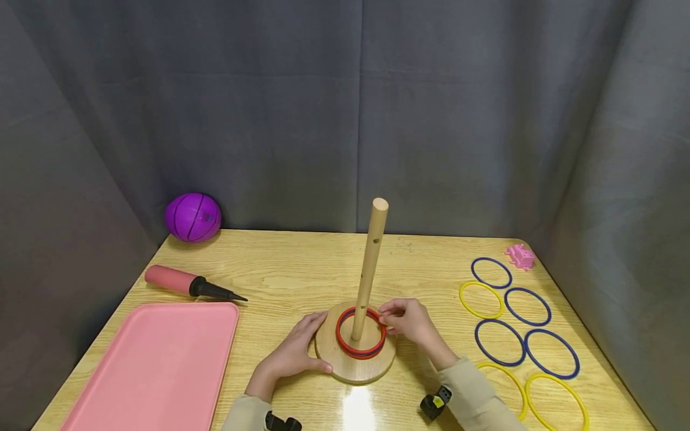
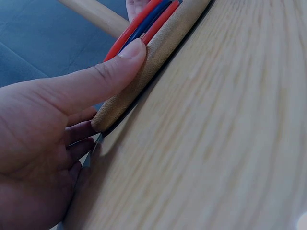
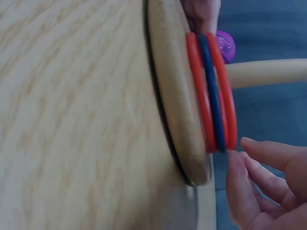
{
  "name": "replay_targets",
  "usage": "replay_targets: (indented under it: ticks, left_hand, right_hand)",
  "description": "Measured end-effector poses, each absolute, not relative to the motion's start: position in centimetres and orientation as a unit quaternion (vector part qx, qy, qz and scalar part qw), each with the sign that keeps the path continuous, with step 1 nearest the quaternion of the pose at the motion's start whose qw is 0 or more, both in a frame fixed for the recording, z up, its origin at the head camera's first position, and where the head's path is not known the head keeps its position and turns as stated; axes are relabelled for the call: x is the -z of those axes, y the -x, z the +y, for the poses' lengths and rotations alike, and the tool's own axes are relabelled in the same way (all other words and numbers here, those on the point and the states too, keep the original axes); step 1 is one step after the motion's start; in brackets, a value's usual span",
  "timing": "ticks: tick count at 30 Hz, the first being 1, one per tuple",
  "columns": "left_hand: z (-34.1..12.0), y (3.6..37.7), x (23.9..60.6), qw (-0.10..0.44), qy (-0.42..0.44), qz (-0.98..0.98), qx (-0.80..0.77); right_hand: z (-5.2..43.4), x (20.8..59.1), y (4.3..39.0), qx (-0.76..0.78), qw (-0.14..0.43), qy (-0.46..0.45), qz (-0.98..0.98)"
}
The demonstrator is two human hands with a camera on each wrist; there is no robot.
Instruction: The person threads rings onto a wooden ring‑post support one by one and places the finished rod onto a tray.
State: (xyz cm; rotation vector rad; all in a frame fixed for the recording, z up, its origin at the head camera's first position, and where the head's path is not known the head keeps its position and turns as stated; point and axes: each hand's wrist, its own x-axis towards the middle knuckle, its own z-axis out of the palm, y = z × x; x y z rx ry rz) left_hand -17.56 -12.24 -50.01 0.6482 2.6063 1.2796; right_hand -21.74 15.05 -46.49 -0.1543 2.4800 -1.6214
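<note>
A wooden peg [image 1: 371, 263] rises from a round wooden base [image 1: 358, 372] in the middle of the table. Several red and blue rings [image 3: 211, 96] lie stacked around its foot, a red ring [image 1: 342, 338] on top. My left hand [image 1: 296, 350] holds the base at its left side; in the left wrist view the thumb [image 2: 108, 76] rests on its rim beside the rings. At the right edge of the stack is my right hand [image 1: 409, 323]. Its thumb and fingers are slightly apart, the fingertips [image 3: 247, 142] right at the top red ring.
Several loose blue rings [image 1: 505, 279] and yellow rings [image 1: 461, 299] lie on the right, near a pink toy piece [image 1: 520, 256]. To the left are a pink tray [image 1: 162, 359], a hand pump [image 1: 171, 279] and a purple ball [image 1: 193, 217]. A grey curtain [image 1: 269, 120] surrounds the table.
</note>
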Motion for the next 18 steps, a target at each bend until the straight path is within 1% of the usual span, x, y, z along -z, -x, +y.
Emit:
replay_targets:
  ticks: [5,10,18]
  left_hand:
    - [-12.2,17.5,50.1,0.085,-0.217,0.872,-0.430]
    - [-12.1,17.5,50.1,0.084,-0.215,0.871,-0.433]
    - [-12.2,17.6,50.2,0.085,-0.214,0.871,-0.435]
  right_hand:
    - [16.3,45.9,21.4,0.540,0.085,0.065,0.835]
    - [18.3,44.9,21.0,0.539,0.102,0.079,0.832]
    - [22.9,43.7,21.3,0.515,0.135,0.122,0.838]
